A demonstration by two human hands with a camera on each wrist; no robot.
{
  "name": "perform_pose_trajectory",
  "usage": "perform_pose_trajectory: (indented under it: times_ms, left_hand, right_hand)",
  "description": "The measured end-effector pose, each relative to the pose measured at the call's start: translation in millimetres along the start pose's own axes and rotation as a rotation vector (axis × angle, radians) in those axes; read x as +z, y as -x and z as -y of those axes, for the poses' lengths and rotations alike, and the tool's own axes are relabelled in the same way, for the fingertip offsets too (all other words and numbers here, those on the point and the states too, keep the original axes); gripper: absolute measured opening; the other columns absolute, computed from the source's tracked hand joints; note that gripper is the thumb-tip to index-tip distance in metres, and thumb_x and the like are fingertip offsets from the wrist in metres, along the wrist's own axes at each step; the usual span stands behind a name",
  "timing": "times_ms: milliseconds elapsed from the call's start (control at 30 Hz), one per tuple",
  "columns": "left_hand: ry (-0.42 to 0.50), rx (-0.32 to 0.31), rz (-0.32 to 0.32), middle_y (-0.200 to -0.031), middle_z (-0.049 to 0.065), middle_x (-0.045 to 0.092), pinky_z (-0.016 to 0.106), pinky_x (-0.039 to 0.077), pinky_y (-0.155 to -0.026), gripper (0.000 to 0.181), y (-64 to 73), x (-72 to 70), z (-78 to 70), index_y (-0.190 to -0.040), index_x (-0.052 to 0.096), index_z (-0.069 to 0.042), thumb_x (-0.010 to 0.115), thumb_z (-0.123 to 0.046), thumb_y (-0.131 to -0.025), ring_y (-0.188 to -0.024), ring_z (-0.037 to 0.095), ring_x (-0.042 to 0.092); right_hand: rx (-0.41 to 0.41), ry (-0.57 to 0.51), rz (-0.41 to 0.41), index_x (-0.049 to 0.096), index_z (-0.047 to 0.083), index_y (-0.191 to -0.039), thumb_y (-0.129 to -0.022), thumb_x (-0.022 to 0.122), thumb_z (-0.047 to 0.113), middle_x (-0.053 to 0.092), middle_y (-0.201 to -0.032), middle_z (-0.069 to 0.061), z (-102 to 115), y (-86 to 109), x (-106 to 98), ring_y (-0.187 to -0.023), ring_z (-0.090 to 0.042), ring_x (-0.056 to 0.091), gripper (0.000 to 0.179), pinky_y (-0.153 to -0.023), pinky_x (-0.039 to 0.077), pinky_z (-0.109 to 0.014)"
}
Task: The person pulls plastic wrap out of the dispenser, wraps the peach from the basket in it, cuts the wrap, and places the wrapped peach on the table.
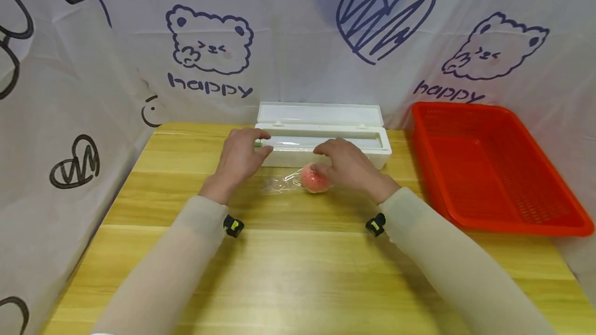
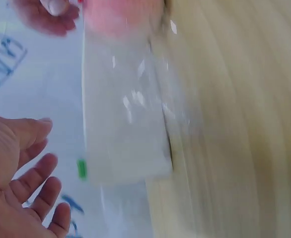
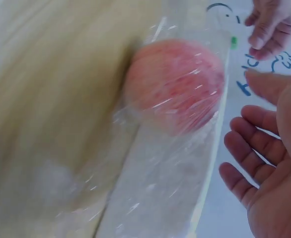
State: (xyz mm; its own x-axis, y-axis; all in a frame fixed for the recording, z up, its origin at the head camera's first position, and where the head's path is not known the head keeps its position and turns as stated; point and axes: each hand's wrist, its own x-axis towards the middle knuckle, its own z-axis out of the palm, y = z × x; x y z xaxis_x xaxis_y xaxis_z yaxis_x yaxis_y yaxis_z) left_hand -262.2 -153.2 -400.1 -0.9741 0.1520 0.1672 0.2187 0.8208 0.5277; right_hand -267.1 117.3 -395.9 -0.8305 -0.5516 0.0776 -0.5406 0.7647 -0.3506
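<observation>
A pink peach (image 1: 314, 182) lies under clear cling film (image 1: 281, 185) on the table, right in front of a white cling film dispenser box (image 1: 288, 159). The box's lid (image 1: 321, 114) stands raised, and a pale roll (image 1: 304, 141) shows inside. My left hand (image 1: 238, 156) hovers by the box's left end, fingers loosely bent and holding nothing. Over the box's front right is my right hand (image 1: 350, 164), its thumb overlapping the peach in the head view. In the right wrist view the right hand's fingers (image 3: 254, 144) are spread, with a gap between them and the peach (image 3: 178, 87).
To the right stands a red plastic basket (image 1: 442, 190) on the wooden table (image 1: 298, 278). A white cloth (image 1: 293, 66) with drawn bears and hearts hangs behind the box and along the sides. A small green piece (image 1: 257, 144) shows at the box's left end.
</observation>
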Motion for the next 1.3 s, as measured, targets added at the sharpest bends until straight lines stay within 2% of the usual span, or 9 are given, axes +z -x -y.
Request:
perform_pose_trajectory:
  times_ms: [67, 167, 267, 367, 667, 800, 967, 1133, 1300]
  left_hand:
    - [0.032, -0.051, 0.0, -0.144, 0.013, 0.065, 0.053, 0.04, -0.112, 0.043, -0.3, -5.7, 11.1, -0.138, 0.067, -0.009, 0.074, -0.027, -0.099, -0.131, 0.038, 0.051]
    - [0.078, -0.095, 0.068, -0.154, 0.016, 0.054, 0.056, 0.034, -0.121, 0.057, -1.9, -8.9, 25.6, -0.147, 0.059, -0.009, 0.078, -0.028, -0.097, -0.144, 0.04, 0.043]
    - [0.103, -0.098, 0.134, -0.159, 0.018, 0.048, 0.056, 0.03, -0.125, 0.066, -5.2, -5.6, 36.0, -0.151, 0.054, -0.007, 0.08, -0.031, -0.095, -0.15, 0.04, 0.039]
    - [0.112, -0.092, 0.153, -0.16, 0.019, 0.047, 0.055, 0.031, -0.125, 0.07, -8.1, 0.2, 42.4, -0.152, 0.051, -0.006, 0.08, -0.034, -0.095, -0.15, 0.04, 0.04]
    - [0.117, -0.103, 0.083, -0.142, 0.017, 0.063, 0.055, 0.045, -0.112, 0.056, -10.1, 9.9, 45.1, -0.137, 0.06, -0.005, 0.081, -0.034, -0.094, -0.132, 0.039, 0.057]
    - [0.078, -0.1, 0.05, -0.141, 0.015, 0.065, 0.055, 0.048, -0.109, 0.052, -9.0, 13.1, 46.7, -0.136, 0.063, -0.009, 0.08, -0.037, -0.095, -0.13, 0.04, 0.06]
    - [0.018, -0.103, 0.012, -0.136, 0.016, 0.07, 0.054, 0.052, -0.101, 0.052, -6.0, 14.6, 47.0, -0.141, 0.065, -0.012, 0.077, -0.038, -0.097, -0.121, 0.041, 0.066]
    - [-0.009, -0.094, -0.015, -0.13, 0.018, 0.073, 0.053, 0.054, -0.096, 0.05, -5.7, 15.9, 47.4, -0.14, 0.067, -0.013, 0.076, -0.038, -0.098, -0.111, 0.041, 0.068]
    - [-0.036, -0.104, -0.032, -0.122, 0.017, 0.076, 0.049, 0.054, -0.087, 0.05, -7.3, 15.6, 48.2, -0.139, 0.07, -0.016, 0.076, -0.042, -0.097, -0.095, 0.035, 0.066]
  right_hand:
    - [0.004, -0.017, -0.003, 0.073, 0.005, -0.128, -0.103, 0.068, 0.031, 0.074, -0.125, -0.011, 6.0, -9.7, -1.9, -0.119, -0.031, 0.065, 0.037, -0.107, 0.05, -0.047]
    - [0.017, -0.046, 0.014, 0.076, 0.006, -0.121, -0.105, 0.066, 0.029, 0.076, -0.119, -0.009, 16.8, -26.0, -3.4, -0.113, -0.028, 0.068, 0.03, -0.104, 0.053, -0.045]
    - [0.023, -0.055, 0.04, 0.079, 0.008, -0.116, -0.106, 0.064, 0.027, 0.077, -0.112, -0.006, 27.7, -42.3, -1.2, -0.106, -0.024, 0.07, 0.025, -0.101, 0.054, -0.042]
    - [0.018, -0.046, 0.06, 0.079, 0.01, -0.116, -0.107, 0.062, 0.026, 0.078, -0.111, -0.004, 38.5, -57.6, 3.6, -0.104, -0.021, 0.07, 0.024, -0.099, 0.055, -0.04]
    - [-0.002, -0.043, 0.086, 0.077, 0.01, -0.122, -0.108, 0.062, 0.026, 0.077, -0.116, -0.005, 65.6, -100.1, 19.8, -0.107, -0.021, 0.069, 0.026, -0.099, 0.055, -0.038]
    - [0.01, -0.07, 0.105, 0.077, 0.011, -0.123, -0.107, 0.063, 0.027, 0.077, -0.111, -0.002, 71.4, -113.3, 28.3, -0.101, -0.019, 0.066, 0.026, -0.096, 0.054, -0.036]
    - [0.02, -0.062, 0.112, 0.078, 0.013, -0.119, -0.106, 0.063, 0.027, 0.076, -0.101, 0.0, 75.1, -119.7, 37.0, -0.092, -0.018, 0.063, 0.024, -0.092, 0.053, -0.035]
    - [0.025, -0.028, 0.084, 0.079, 0.014, -0.113, -0.105, 0.065, 0.028, 0.075, -0.097, 0.0, 77.4, -120.8, 39.9, -0.089, -0.018, 0.063, 0.021, -0.09, 0.054, -0.036]
    - [0.014, 0.069, 0.064, 0.079, 0.014, -0.113, -0.106, 0.064, 0.029, 0.076, -0.099, -0.001, 77.9, -123.1, 40.7, -0.091, -0.019, 0.066, 0.023, -0.095, 0.054, -0.039]
